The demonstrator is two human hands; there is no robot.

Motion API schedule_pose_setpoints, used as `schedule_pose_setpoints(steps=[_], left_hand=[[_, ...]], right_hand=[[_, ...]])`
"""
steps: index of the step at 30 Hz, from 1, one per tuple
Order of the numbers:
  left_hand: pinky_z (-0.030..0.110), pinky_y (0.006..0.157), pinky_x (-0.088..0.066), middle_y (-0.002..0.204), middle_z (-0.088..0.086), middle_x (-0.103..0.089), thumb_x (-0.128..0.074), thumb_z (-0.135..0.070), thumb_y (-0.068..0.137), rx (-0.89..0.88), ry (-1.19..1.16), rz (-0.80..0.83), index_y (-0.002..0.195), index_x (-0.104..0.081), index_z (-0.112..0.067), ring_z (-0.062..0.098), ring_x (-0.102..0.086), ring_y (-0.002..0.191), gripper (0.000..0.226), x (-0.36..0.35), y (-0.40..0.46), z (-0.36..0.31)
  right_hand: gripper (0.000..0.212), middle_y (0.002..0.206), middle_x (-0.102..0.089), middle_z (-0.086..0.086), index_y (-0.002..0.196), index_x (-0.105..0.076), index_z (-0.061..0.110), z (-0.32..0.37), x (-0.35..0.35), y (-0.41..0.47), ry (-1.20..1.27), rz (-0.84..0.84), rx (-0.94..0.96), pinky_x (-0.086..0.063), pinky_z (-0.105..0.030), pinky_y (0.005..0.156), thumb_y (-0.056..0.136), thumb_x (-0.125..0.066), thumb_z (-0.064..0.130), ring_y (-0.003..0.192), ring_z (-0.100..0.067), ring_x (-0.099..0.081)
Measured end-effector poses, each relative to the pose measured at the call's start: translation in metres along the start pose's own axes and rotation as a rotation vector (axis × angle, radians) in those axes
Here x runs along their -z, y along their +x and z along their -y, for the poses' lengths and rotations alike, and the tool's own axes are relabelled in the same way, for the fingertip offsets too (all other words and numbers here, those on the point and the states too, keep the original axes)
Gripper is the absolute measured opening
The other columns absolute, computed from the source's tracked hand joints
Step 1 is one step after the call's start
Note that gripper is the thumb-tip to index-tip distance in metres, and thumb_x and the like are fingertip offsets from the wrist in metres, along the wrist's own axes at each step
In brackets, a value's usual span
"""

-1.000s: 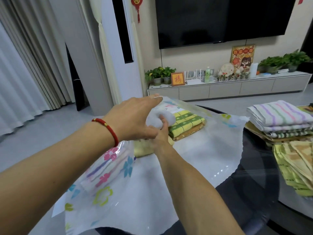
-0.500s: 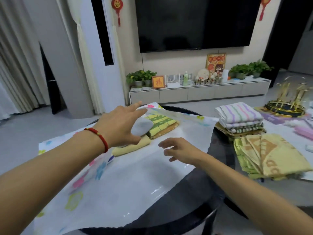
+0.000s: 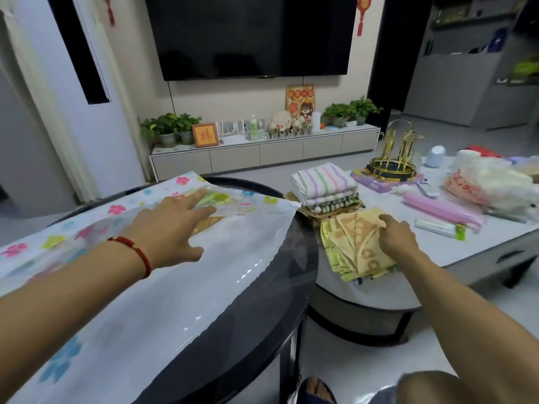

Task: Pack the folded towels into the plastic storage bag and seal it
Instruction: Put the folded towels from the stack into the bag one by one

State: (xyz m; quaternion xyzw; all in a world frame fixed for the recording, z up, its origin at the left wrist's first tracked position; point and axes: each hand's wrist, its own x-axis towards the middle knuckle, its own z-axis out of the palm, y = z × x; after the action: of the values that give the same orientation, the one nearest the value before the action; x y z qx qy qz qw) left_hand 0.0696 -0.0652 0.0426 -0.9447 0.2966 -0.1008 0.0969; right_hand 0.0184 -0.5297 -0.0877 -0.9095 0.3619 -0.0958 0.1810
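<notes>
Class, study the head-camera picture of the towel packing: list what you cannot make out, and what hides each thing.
- Towels inside the plastic storage bag: head view; the frosted film and the left hand hide their number.
- Right hand fingers: curled under, behind the hand, on the yellow towels.
- The bag's near end: cut off by the frame edge.

A round dark glass table (image 3: 294,258) under the left hand (image 3: 169,231) carries a flower-printed clear plastic storage bag (image 3: 151,287). A pale grey low table (image 3: 466,249) under the right hand (image 3: 398,237) carries fanned yellow-green folded towels (image 3: 350,246), with a striped towel stack (image 3: 323,182) just beyond.
</notes>
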Motion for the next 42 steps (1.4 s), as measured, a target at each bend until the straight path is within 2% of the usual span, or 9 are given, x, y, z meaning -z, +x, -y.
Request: schedule_pose_setpoints(steps=[5, 9, 12, 19, 22, 27, 33, 37, 42], left_hand=[[0.044, 0.088, -0.054, 0.165, -0.012, -0.007, -0.064, -0.058, 0.074, 0.003, -0.031, -0.029, 0.149, -0.025, -0.049, 0.025, -0.041, 0.126, 0.084, -0.003, -0.002, 0.003], [0.04, 0.089, -0.054, 0.165, -0.01, -0.009, -0.064, -0.057, 0.077, 0.026, -0.02, -0.034, 0.148, -0.025, -0.051, 0.025, -0.043, 0.125, 0.081, -0.003, -0.009, 0.001], [0.034, 0.073, -0.052, 0.165, -0.009, -0.011, -0.063, -0.056, 0.079, 0.066, -0.007, -0.029, 0.147, -0.025, -0.053, 0.025, -0.045, 0.124, 0.078, -0.002, -0.021, 0.002], [0.046, 0.089, -0.054, 0.164, -0.007, -0.016, -0.065, -0.046, 0.078, 0.125, -0.036, 0.029, 0.15, -0.029, -0.044, 0.032, -0.047, 0.124, 0.081, 0.007, -0.044, 0.011], [0.047, 0.086, -0.055, 0.164, -0.008, -0.018, -0.069, -0.043, 0.078, 0.145, -0.048, 0.027, 0.152, -0.027, -0.04, 0.033, -0.048, 0.122, 0.085, 0.018, -0.039, 0.012], [0.051, 0.084, -0.056, 0.163, -0.011, -0.021, -0.073, -0.042, 0.075, 0.151, -0.057, 0.044, 0.154, -0.02, -0.035, 0.035, -0.047, 0.122, 0.095, 0.03, -0.028, 0.019], [0.047, 0.101, -0.048, 0.164, -0.008, -0.02, -0.066, -0.049, 0.082, 0.147, -0.053, -0.015, 0.156, -0.019, -0.031, 0.035, -0.046, 0.13, 0.089, 0.042, -0.021, 0.032], [0.052, 0.099, -0.049, 0.164, -0.009, -0.02, -0.063, -0.051, 0.082, 0.152, -0.066, -0.006, 0.155, -0.02, -0.033, 0.038, -0.045, 0.13, 0.087, 0.041, -0.022, 0.039], [0.047, 0.092, -0.053, 0.163, -0.011, -0.022, -0.064, -0.052, 0.081, 0.124, -0.077, -0.039, 0.155, -0.024, -0.033, 0.034, -0.047, 0.128, 0.086, 0.032, -0.024, 0.033]], right_hand=[[0.052, 0.131, -0.058, -0.021, 0.146, -0.043, 0.041, -0.001, -0.003, 0.015, -0.065, 0.022, -0.063, -0.035, -0.048, 0.104, 0.099, -0.047, 0.019, 0.125, -0.043, -0.049], [0.055, 0.113, -0.057, -0.021, 0.138, -0.037, 0.03, 0.013, 0.016, 0.015, 0.062, 0.142, 0.017, -0.051, -0.047, 0.088, 0.091, -0.059, 0.009, 0.103, -0.041, -0.057], [0.068, 0.121, -0.053, -0.02, 0.136, -0.039, 0.023, 0.024, 0.045, 0.005, 0.289, 0.303, 0.055, -0.057, -0.051, 0.083, 0.083, -0.072, -0.005, 0.101, -0.042, -0.058], [0.025, 0.113, -0.069, -0.018, 0.112, -0.074, 0.016, 0.072, 0.122, -0.058, 0.507, 0.639, 0.158, -0.06, -0.033, 0.053, 0.092, -0.071, 0.001, 0.081, -0.031, -0.073], [0.017, 0.103, -0.078, -0.013, 0.105, -0.081, 0.018, 0.108, 0.138, -0.095, 0.388, 0.817, 0.315, -0.061, -0.032, 0.057, 0.094, -0.071, 0.01, 0.075, -0.024, -0.077], [0.028, 0.12, -0.076, -0.015, 0.12, -0.077, 0.02, 0.18, 0.103, -0.14, 0.528, 1.114, 0.563, -0.065, -0.038, 0.074, 0.094, -0.072, 0.01, 0.094, -0.032, -0.074], [0.037, 0.136, -0.064, -0.009, 0.124, -0.074, 0.014, 0.241, -0.036, -0.148, 0.966, 0.661, 0.302, -0.062, -0.034, 0.083, 0.089, -0.073, 0.003, 0.105, -0.024, -0.07], [0.049, 0.132, -0.061, -0.008, 0.136, -0.062, 0.017, 0.23, -0.099, -0.151, 0.773, 0.421, 0.162, -0.05, -0.029, 0.081, 0.088, -0.072, 0.015, 0.1, -0.022, -0.062], [0.058, 0.132, -0.065, -0.008, 0.141, -0.061, 0.018, 0.225, -0.113, -0.16, 0.87, 0.192, 0.114, -0.052, -0.035, 0.098, 0.084, -0.072, 0.018, 0.114, -0.025, -0.062]])
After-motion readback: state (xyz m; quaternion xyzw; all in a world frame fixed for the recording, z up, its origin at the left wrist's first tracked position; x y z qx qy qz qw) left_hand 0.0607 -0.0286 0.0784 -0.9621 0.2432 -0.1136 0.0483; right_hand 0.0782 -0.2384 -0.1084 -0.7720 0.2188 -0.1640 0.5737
